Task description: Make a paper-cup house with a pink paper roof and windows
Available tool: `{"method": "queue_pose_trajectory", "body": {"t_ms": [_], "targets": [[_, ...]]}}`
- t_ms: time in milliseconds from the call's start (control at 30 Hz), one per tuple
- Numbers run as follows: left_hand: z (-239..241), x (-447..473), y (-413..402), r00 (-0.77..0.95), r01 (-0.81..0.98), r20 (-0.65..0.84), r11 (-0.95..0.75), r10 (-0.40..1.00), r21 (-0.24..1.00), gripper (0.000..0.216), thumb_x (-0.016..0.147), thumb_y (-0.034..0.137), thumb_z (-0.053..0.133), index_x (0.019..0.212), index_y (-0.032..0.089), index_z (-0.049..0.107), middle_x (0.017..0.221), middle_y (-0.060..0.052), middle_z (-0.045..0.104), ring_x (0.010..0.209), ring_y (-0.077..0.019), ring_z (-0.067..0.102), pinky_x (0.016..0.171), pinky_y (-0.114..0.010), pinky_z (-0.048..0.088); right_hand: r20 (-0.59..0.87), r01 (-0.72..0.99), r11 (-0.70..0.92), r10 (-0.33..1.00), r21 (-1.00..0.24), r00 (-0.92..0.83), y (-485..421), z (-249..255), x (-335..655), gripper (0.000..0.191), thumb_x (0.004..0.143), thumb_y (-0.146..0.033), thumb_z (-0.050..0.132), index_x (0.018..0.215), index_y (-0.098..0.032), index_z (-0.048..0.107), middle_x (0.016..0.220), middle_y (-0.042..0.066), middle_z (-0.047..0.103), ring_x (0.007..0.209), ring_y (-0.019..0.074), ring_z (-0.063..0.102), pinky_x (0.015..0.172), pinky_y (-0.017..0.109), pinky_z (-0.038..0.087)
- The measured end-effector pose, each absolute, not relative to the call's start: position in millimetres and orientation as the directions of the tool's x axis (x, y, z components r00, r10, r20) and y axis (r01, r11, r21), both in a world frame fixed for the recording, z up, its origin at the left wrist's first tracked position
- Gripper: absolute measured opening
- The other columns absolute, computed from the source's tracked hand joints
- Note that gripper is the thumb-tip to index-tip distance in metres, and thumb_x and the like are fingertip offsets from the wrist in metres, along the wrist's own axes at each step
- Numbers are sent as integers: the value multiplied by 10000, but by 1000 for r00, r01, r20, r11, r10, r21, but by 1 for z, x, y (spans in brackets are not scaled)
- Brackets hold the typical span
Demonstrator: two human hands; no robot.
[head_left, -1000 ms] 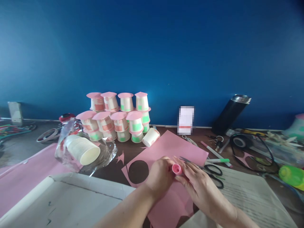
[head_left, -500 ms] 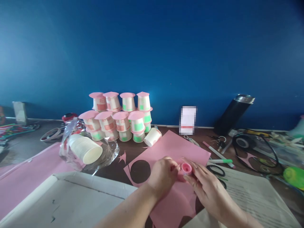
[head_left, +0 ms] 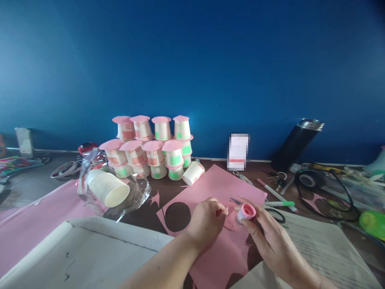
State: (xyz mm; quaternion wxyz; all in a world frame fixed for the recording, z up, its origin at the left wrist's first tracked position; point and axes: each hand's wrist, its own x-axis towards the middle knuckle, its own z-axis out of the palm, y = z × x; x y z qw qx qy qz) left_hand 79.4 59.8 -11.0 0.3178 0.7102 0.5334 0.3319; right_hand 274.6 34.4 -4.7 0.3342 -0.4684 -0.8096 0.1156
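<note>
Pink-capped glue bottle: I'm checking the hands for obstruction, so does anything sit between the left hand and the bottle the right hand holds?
Nothing visible: only bare pink paper lies between the left hand and the pink-capped glue bottle in the right hand.

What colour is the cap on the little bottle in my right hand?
Pink, seen in the head view: the cap tops the small bottle held in the right hand.

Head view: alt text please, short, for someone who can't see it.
Over a pink paper sheet with a round hole cut out, the right hand holds a small pink-capped bottle while the left hand pinches something small beside it. Behind stand stacked paper-cup houses against a blue wall, with scissors and pens at right.
</note>
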Motion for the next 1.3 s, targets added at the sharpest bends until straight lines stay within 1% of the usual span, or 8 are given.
{"method": "queue_pose_trajectory", "body": {"t_ms": [100, 267, 500, 733, 967, 1167, 1300], "targets": [[-11, 79, 59, 213, 544, 138, -234, 967, 806, 358, 846, 255, 528, 542, 191, 350, 675, 25, 500, 580, -106, 441, 593, -246, 312, 402, 680, 523, 847, -513, -348, 35, -7, 274, 372, 1018, -332, 429, 1388, -298, 444, 1354, 66, 612, 1244, 187, 576, 1027, 320, 478], [-9, 80, 59, 207, 548, 142, -235, 968, 803, 390, 862, 265, 521, 539, 194, 313, 653, 27, 487, 573, -106, 436, 587, -248, 311, 408, 685, 517, 849, -513, -335, 37, -8, 274, 384, 1014, -334, 442, 1395, -295, 433, 1349, 57, 616, 1261, 192, 562, 1040, 329, 469], [-11, 78, 59, 209, 551, 151, -244, 966, 798, 374, 872, 267, 515, 550, 195, 338, 648, 27, 489, 584, -112, 449, 585, -247, 309, 427, 680, 545, 831, -491, -357, 37, -8, 271, 372, 1018, -322, 430, 1385, -264, 446, 1329, 92, 634, 1229, 206, 594, 1019, 349, 491], [-12, 78, 60, 207, 546, 159, -249, 965, 800, 346, 880, 300, 536, 564, 192, 446, 665, 26, 520, 589, -111, 470, 582, -242, 319, 433, 692, 558, 820, -459, -374, 37, -5, 267, 355, 1019, -320, 427, 1359, -229, 476, 1313, 129, 645, 1191, 217, 627, 978, 350, 523], [-13, 78, 59, 200, 545, 147, -235, 969, 805, 293, 864, 291, 557, 591, 190, 529, 673, 29, 529, 584, -109, 479, 563, -235, 317, 450, 692, 583, 800, -426, -397, 38, 2, 262, 315, 1015, -288, 425, 1307, -222, 520, 1258, 125, 683, 1123, 217, 674, 923, 325, 561], [-13, 77, 60, 210, 546, 151, -245, 966, 801, 296, 844, 264, 568, 568, 186, 494, 689, 19, 561, 596, -111, 497, 572, -235, 329, 423, 701, 597, 792, -389, -440, 38, 1, 262, 330, 1025, -272, 407, 1339, -211, 487, 1275, 142, 667, 1156, 201, 652, 958, 337, 542], [-12, 77, 60, 213, 547, 150, -245, 965, 800, 328, 863, 305, 566, 565, 187, 499, 695, 15, 569, 593, -113, 498, 572, -238, 330, 420, 697, 591, 798, -405, -432, 38, 0, 266, 351, 1026, -287, 412, 1370, -232, 459, 1296, 128, 654, 1172, 197, 639, 966, 336, 535]]}}
